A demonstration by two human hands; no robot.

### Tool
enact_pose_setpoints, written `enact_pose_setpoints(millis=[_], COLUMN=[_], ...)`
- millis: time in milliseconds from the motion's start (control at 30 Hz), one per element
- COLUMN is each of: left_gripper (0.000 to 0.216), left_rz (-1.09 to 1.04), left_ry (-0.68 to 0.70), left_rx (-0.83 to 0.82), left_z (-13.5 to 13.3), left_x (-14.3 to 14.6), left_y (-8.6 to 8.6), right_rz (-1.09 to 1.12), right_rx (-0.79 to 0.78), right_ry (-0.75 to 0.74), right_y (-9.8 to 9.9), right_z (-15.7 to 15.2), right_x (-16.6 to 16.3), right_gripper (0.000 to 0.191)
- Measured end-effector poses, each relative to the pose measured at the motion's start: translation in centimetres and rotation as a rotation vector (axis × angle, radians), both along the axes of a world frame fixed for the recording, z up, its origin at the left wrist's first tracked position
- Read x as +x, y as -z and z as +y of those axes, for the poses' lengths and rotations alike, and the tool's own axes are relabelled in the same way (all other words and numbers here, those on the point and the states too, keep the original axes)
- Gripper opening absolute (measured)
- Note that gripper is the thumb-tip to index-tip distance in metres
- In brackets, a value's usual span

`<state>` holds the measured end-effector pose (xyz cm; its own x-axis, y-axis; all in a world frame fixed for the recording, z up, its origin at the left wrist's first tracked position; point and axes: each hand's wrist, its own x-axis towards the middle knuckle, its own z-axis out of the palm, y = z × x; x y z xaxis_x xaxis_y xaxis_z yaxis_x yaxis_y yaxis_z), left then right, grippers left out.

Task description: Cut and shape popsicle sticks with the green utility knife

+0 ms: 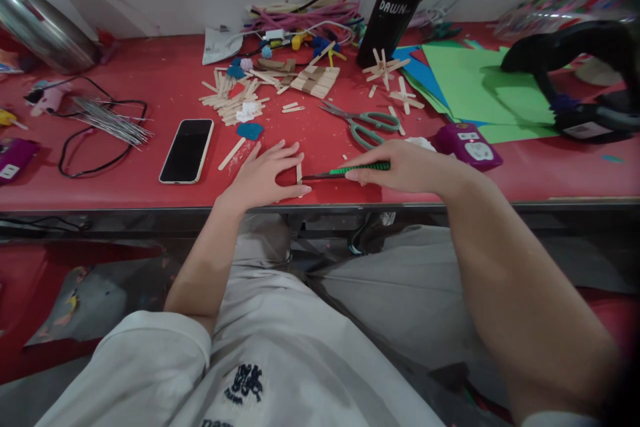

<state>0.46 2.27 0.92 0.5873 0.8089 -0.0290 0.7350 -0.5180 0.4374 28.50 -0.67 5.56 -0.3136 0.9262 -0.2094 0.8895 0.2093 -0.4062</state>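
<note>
At the table's front edge, my left hand (257, 177) lies with its fingers spread. Its thumb and index fingertip pin a short wooden craft stick (299, 172) to the red tabletop at either end. My right hand (407, 165) is closed around a craft knife (357, 169) with a green ribbed handle; its thin dark blade points left and meets the stick, though whether it has cut in cannot be seen. Beyond the knife rest scissors (367, 123) with grey-green handles. A longer craft stick (231, 153) and a blue piece (250, 131) lie past my left fingers.
A phone (187, 151) lies left, near a bundle of metal wires (107, 121). Loose craft sticks (233, 99) are heaped behind my left hand. A black bottle (400, 7) stands at the back. Green paper (485, 83), a purple device (470, 145) and a black headset-like object (595, 120) occupy the right.
</note>
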Motion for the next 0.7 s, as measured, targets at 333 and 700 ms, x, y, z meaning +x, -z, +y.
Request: enact_pose_setpoints(millis=[333,700], left_gripper=[0.078,0.077], left_rz=[0.004,0.014], left_ry=[0.005,-0.011], left_rx=[-0.008,-0.026], left_z=[-0.08,-0.18], left_x=[0.02,0.15], left_y=[-0.07,-0.35], right_rz=[0.006,0.003], right_rx=[0.006,0.036], right_ry=[-0.014,-0.005], right_y=[-0.14,0.18], right_z=[-0.06,0.02], right_x=[-0.30,0.00], right_gripper=[0.040,0.041])
